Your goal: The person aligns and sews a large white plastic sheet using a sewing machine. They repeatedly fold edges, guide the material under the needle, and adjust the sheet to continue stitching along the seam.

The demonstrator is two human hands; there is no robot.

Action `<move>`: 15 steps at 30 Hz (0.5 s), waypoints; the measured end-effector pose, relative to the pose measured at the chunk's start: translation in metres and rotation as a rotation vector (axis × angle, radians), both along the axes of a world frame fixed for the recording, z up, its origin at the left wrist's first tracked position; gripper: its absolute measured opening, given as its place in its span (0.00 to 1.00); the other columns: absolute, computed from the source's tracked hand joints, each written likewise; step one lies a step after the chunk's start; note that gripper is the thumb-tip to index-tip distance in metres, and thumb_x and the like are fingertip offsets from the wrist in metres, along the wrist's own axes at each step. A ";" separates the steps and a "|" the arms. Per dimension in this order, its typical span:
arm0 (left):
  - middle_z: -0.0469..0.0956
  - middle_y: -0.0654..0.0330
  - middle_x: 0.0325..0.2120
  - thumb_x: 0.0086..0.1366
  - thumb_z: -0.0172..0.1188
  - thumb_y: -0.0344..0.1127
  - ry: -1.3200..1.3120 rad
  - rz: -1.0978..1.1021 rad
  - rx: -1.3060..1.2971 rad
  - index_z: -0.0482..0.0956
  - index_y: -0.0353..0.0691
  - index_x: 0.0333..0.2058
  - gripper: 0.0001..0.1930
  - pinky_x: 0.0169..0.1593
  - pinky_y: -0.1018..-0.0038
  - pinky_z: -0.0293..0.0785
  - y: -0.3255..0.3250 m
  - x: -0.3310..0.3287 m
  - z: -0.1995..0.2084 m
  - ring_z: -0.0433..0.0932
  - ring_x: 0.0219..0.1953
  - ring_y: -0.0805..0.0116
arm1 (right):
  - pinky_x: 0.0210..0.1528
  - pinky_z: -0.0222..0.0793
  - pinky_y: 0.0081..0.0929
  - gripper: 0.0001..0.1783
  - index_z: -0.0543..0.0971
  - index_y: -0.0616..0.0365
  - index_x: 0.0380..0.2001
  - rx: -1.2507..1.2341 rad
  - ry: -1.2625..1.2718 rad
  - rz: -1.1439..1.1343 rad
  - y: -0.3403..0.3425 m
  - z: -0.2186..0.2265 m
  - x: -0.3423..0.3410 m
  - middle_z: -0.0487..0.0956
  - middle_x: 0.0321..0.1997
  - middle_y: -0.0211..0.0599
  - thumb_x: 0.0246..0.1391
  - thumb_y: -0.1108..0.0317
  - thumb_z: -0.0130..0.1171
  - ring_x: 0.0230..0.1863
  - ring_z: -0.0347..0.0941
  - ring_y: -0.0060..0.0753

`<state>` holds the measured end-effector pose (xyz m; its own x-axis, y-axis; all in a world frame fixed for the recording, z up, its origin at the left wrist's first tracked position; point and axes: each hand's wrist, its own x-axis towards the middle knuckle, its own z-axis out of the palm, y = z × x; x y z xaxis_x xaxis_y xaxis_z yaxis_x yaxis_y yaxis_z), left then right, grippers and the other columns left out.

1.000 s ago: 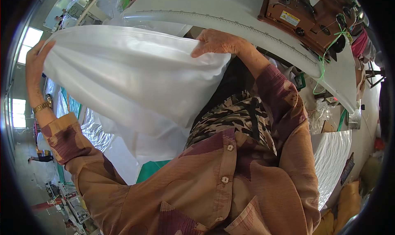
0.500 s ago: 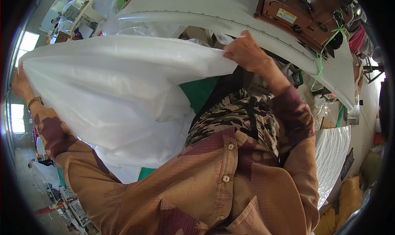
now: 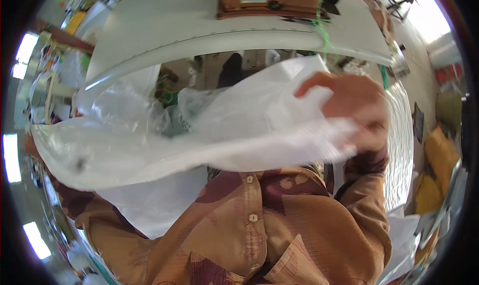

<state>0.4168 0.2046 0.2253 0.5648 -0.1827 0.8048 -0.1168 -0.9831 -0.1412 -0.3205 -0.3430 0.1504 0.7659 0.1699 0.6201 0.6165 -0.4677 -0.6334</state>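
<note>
A large, slightly shiny white sheet (image 3: 149, 155) spans the space in front of my chest, its near edge raised and blurred. At the far left, my left hand (image 3: 31, 146) is closed on the sheet's end, and the sheet hides most of its fingers. My right hand (image 3: 361, 108) is at the sheet's right end, smeared by motion. One finger curves out to the left above the sheet, while the lower part of the hand closes on the sheet's edge. A pointed white flap rises beside this hand.
Beyond the sheet lies a pale worktable (image 3: 164, 20) with a curved front edge and ruler marks. A brown machine (image 3: 272, 3) stands on it, with green string (image 3: 322, 30) hanging down. Silvery sheeting (image 3: 399, 145) is at my right, near yellow-brown bundles (image 3: 439, 160).
The view has swung right, so table and machine appear farther left. My right hand has come nearer my body and lower, bringing the sheet's edge across in front of me.
</note>
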 end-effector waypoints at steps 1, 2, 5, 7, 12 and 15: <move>0.82 0.49 0.46 0.64 0.59 0.58 0.018 -0.091 0.071 0.82 0.47 0.51 0.25 0.50 0.56 0.75 -0.009 0.011 -0.005 0.80 0.48 0.47 | 0.43 0.73 0.44 0.10 0.84 0.59 0.29 0.084 0.012 -0.350 0.010 -0.021 -0.006 0.77 0.20 0.34 0.58 0.64 0.63 0.23 0.75 0.41; 0.81 0.48 0.48 0.65 0.59 0.56 0.018 -0.189 0.162 0.81 0.45 0.52 0.25 0.52 0.57 0.74 -0.013 0.016 0.005 0.79 0.50 0.47 | 0.38 0.73 0.38 0.11 0.84 0.59 0.31 -0.110 0.184 -0.534 -0.002 -0.025 -0.003 0.78 0.21 0.38 0.59 0.63 0.61 0.25 0.75 0.45; 0.77 0.48 0.54 0.67 0.59 0.49 -0.013 -0.508 0.199 0.75 0.42 0.58 0.25 0.57 0.62 0.72 -0.170 -0.013 -0.029 0.77 0.55 0.49 | 0.35 0.70 0.40 0.12 0.84 0.59 0.32 -0.214 0.594 -0.870 -0.002 -0.037 0.003 0.79 0.23 0.44 0.59 0.61 0.60 0.26 0.75 0.50; 0.76 0.52 0.57 0.68 0.58 0.40 0.077 -0.957 0.003 0.72 0.38 0.61 0.25 0.58 0.67 0.71 -0.280 -0.138 -0.021 0.76 0.57 0.54 | 0.35 0.70 0.41 0.13 0.83 0.59 0.30 -0.257 0.588 -0.948 -0.001 -0.046 0.009 0.79 0.22 0.45 0.59 0.60 0.59 0.26 0.75 0.51; 0.72 0.54 0.62 0.61 0.67 0.33 1.143 -1.851 -0.113 0.79 0.35 0.52 0.20 0.52 0.79 0.74 -0.386 -0.458 -0.049 0.75 0.58 0.66 | 0.34 0.71 0.43 0.15 0.80 0.57 0.24 -0.415 0.471 -1.071 0.001 -0.062 0.014 0.78 0.19 0.44 0.59 0.59 0.59 0.25 0.76 0.52; 0.73 0.51 0.59 0.56 0.69 0.26 0.951 -1.738 0.063 0.83 0.34 0.44 0.16 0.50 0.71 0.77 -0.406 -0.544 -0.081 0.74 0.58 0.60 | 0.39 0.72 0.42 0.14 0.78 0.56 0.23 -0.534 0.279 -1.035 0.013 -0.058 0.022 0.77 0.16 0.40 0.59 0.59 0.61 0.21 0.75 0.48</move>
<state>-0.1275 -0.2014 0.1448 -0.0535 -0.9250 0.3762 -0.8207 0.2553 0.5112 -0.2983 -0.3296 0.0922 0.7877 -0.4211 0.4496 -0.3352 -0.9054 -0.2606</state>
